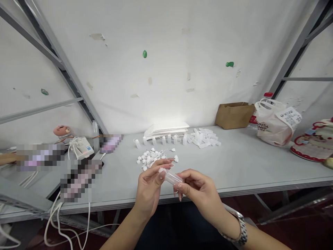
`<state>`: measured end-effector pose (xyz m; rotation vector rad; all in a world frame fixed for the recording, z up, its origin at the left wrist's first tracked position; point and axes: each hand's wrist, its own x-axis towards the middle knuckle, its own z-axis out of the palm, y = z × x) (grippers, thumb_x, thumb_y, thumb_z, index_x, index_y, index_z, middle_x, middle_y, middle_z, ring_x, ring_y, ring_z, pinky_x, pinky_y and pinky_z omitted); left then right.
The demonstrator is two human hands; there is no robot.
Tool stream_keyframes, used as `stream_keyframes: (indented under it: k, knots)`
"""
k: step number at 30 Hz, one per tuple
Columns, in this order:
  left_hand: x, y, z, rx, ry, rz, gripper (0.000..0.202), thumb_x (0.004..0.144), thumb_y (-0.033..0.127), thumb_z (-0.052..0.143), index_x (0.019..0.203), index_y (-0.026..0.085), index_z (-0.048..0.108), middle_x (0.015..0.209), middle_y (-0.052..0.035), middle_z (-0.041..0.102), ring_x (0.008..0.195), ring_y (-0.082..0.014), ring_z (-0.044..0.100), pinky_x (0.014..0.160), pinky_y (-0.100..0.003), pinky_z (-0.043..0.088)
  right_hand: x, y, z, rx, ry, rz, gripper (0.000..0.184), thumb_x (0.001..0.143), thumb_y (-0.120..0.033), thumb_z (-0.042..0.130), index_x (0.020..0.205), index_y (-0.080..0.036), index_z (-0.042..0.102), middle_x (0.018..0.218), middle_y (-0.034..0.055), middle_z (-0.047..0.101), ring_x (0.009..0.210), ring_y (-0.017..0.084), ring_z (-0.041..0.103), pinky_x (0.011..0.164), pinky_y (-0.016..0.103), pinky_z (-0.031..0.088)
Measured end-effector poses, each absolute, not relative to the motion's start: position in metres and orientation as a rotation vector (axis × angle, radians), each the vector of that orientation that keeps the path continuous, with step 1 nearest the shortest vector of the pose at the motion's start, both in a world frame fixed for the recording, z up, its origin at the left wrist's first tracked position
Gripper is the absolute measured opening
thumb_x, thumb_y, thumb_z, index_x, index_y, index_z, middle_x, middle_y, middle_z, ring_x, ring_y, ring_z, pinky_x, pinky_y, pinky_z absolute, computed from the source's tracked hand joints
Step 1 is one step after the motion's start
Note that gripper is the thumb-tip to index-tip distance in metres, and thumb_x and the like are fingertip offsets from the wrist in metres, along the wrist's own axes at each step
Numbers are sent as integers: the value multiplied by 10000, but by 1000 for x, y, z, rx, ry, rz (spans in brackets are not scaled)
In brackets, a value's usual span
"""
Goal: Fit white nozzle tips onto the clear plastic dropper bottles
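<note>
Above the table's front edge, my left hand (151, 185) and my right hand (199, 187) hold one small translucent plastic bottle (173, 177) between them. The left thumb and fingers close round its upper end, where a white part shows partly hidden by the fingers. My right hand pinches the other end with thumb and fingers. Just beyond my left hand lies a pile of small white caps (151, 158) with thin straps. Farther back, several capped bottles (163, 140) stand in a row, and a heap of loose translucent bottles (205, 137) lies to their right.
White flat sheets (166, 130) are stacked by the wall. A cardboard box (234, 115), a plastic bag (275, 121) and a red-trimmed pouch (313, 142) stand at the right. At the left are a power strip (82, 147), blurred-out devices and white cables (58, 222) hanging over the edge.
</note>
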<state>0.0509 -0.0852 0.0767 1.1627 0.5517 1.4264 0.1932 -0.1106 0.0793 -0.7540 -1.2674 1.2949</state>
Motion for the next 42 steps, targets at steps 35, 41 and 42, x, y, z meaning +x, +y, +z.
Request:
stream_keyframes:
  k: [35,41,42]
  knots:
    - [52,-79,73,1078,601,1426,172,727,385,684,742,217,718,995,-54,614,1121,-256,514,881,-325,431,189,-109,67,-893,-1470,877,129,808,-300,615,878,-191,618,736,33,619,674,166,562,623,316,477]
    - [57,-81,71,1125,633,1460,198,759,397,646,749,213,719,979,-61,607,1096,-250,526,901,-333,419,190,-109,71,-890,-1388,1009,131,775,-310,654,808,-186,629,639,-11,569,579,120,503,543,261,431]
    - [57,-80,70,1131,633,1459,196,761,396,644,752,215,719,986,-61,604,1098,-250,524,902,-332,418,190,-109,73,-888,-1347,1090,151,764,-324,664,784,-178,629,615,-16,562,559,113,495,529,254,422]
